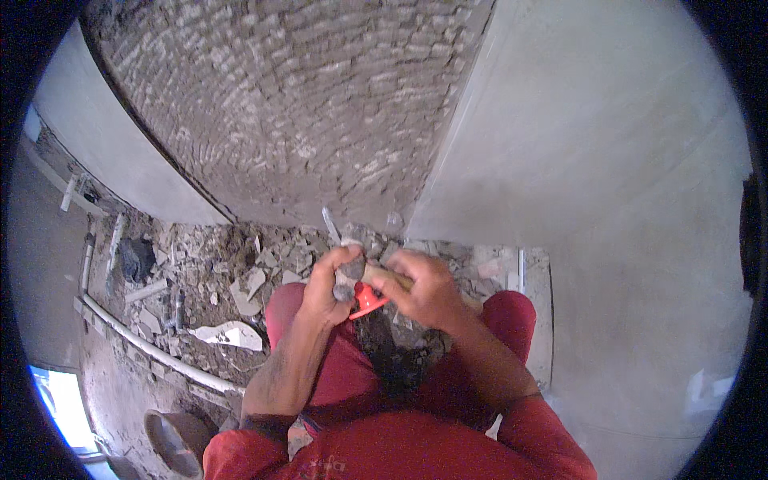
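Between my knees, both hands meet over a chisel with an orange guard (368,301). Its pale metal blade (330,225) points up toward the rough wall. My left hand (326,286) is closed, thumb up, around the chisel and a grey head (352,266), which looks like a hammer's. Most of the overlap is hidden by the fingers. My right hand (424,288), slightly blurred, is wrapped round a tan wooden handle (384,278) that runs to the grey head.
Ahead rises a wall patch of ridged, scored mortar (296,104), bordered by a smooth grey wall panel (592,136). Broken tile and rubble (252,288) cover the floor around my knees. At left run a white pipe (152,348) and a dark bag-like lump (137,260); a round bucket (178,440) stands at lower left.
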{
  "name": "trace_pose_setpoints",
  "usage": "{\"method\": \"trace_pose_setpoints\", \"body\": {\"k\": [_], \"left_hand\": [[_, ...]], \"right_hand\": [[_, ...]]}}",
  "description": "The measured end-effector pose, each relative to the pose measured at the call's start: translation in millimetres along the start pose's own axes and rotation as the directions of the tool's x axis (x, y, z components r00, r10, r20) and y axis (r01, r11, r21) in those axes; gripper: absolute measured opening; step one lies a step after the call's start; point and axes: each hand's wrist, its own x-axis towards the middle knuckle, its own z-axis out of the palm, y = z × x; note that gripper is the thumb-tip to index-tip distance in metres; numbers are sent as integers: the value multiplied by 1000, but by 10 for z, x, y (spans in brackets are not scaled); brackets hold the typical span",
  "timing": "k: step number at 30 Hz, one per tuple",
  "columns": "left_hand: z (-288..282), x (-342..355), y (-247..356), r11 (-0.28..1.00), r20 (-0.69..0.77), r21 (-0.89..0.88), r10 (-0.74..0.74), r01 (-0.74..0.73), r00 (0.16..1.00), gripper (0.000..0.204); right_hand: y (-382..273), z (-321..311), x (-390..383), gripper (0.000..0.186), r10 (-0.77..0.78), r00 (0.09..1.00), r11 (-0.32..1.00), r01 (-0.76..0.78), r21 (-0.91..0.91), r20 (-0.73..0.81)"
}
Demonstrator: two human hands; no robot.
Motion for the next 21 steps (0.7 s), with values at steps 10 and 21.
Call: {"method": "trace_pose_setpoints", "body": {"k": [10, 21], "left_hand": [[-34, 234, -103, 958, -227, -182, -260, 221, 938, 14], [121, 203, -228, 997, -169, -17, -81, 79, 982, 16]], "right_hand": [[-1039, -878, -52, 26, -276, 953, 604, 69, 794, 127], [-1062, -961, -246, 26, -359, 915, 408, -22, 913, 183]]}}
